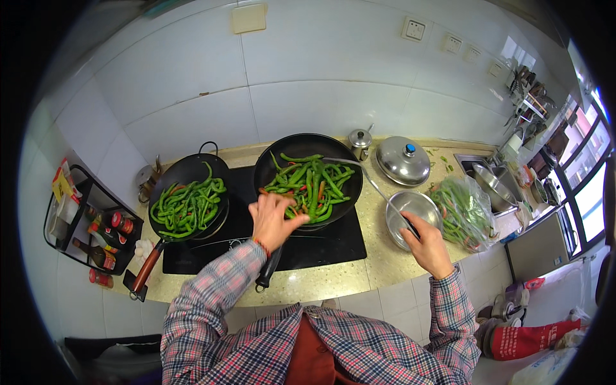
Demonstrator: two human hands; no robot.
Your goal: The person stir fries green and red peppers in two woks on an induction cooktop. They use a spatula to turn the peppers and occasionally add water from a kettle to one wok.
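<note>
My left hand (273, 219) reaches over the near rim of the right-hand black pan (284, 144), its fingers at the green and red chili peppers (315, 185); whether it pinches any is unclear. In my right hand (426, 240) is the dark handle of a metal spatula (380, 190), whose head rests among the peppers at the pan's far right. Below the spatula's shaft stands a steel bowl (404, 236). A second black wok (168, 178) at the left, with a wooden handle (147, 269), holds more green peppers (187, 207).
A black cooktop (332, 250) carries both pans. Right of them stand a domed steel lid (403, 163), a small lidded pot (360, 139), a plastic bag of peppers (462, 211) and the sink (510, 178). A rack (79, 185) with bottles and jars borders the left side.
</note>
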